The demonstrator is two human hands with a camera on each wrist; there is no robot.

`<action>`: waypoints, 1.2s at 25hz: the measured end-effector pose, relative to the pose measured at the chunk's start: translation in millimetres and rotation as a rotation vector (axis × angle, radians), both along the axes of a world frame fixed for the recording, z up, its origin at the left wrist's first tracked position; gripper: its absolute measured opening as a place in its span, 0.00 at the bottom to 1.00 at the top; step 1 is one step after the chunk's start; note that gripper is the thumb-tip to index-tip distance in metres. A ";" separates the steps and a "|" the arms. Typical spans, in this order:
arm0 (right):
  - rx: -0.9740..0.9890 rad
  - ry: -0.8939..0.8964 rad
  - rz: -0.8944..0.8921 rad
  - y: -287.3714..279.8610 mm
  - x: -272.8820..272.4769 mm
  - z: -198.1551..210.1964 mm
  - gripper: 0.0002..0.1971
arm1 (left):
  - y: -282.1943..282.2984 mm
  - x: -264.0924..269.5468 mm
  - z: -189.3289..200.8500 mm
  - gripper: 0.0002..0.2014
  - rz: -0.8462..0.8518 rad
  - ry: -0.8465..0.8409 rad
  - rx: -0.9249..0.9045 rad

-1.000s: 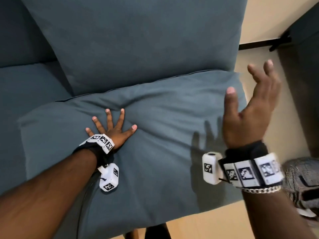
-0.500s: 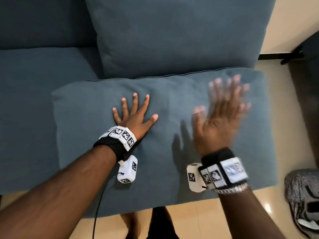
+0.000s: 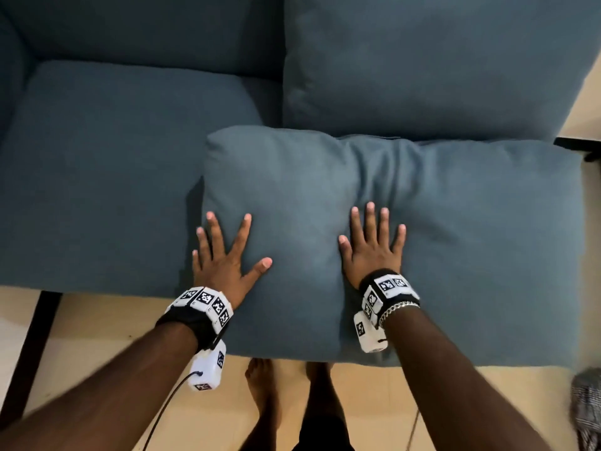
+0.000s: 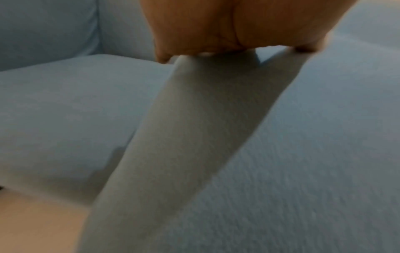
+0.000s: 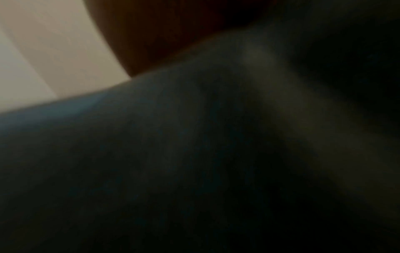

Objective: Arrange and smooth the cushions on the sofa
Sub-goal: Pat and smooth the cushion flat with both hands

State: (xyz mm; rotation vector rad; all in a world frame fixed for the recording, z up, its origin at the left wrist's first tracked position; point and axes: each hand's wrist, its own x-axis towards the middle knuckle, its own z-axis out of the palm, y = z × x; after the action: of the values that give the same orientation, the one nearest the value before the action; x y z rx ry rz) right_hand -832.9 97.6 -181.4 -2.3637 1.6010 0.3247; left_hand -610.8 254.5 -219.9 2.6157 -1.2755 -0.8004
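Observation:
A big blue loose cushion (image 3: 471, 229) lies flat on the right half of the blue sofa, overhanging the front edge. My left hand (image 3: 224, 252) presses its left edge with fingers spread flat. My right hand (image 3: 374, 245) lies flat near its middle, sinking a dent with creases fanning out behind the fingers. A second blue cushion (image 3: 432, 60) leans upright against the sofa back behind it. In the left wrist view only my palm (image 4: 227, 25) shows above the cushion (image 4: 303, 171). The right wrist view is dark against the cushion fabric (image 5: 151, 154).
The bare seat cushion (image 3: 97, 174) fills the left half of the sofa, with the armrest (image 3: 9, 76) at far left. A dark sofa leg (image 3: 29, 353) stands on the tan floor (image 3: 97, 336). My bare feet (image 3: 263, 385) are below the cushion. Checked cloth (image 3: 588, 405) lies at right.
My right hand has come down from the air and now presses flat on the cushion. My left hand has slid to the cushion's left edge. The view has shifted left.

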 end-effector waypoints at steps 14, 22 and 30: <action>-0.109 -0.522 0.101 53.6 122.3 31.6 0.32 | 64.3 23.9 -51.3 0.55 0.492 0.538 -0.254; 0.085 -0.222 0.483 77.2 169.3 2.8 0.25 | 65.8 21.5 -44.2 0.34 0.785 0.676 -0.145; -0.075 -0.147 0.544 128.6 111.5 11.9 0.30 | 36.4 20.6 -10.6 0.30 0.718 0.467 -0.121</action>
State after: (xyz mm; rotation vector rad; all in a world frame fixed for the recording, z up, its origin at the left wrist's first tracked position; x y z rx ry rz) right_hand -721.4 226.2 -169.5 -2.7768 0.8988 0.1885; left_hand -590.3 290.9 -230.6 2.3121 -0.2228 -1.0375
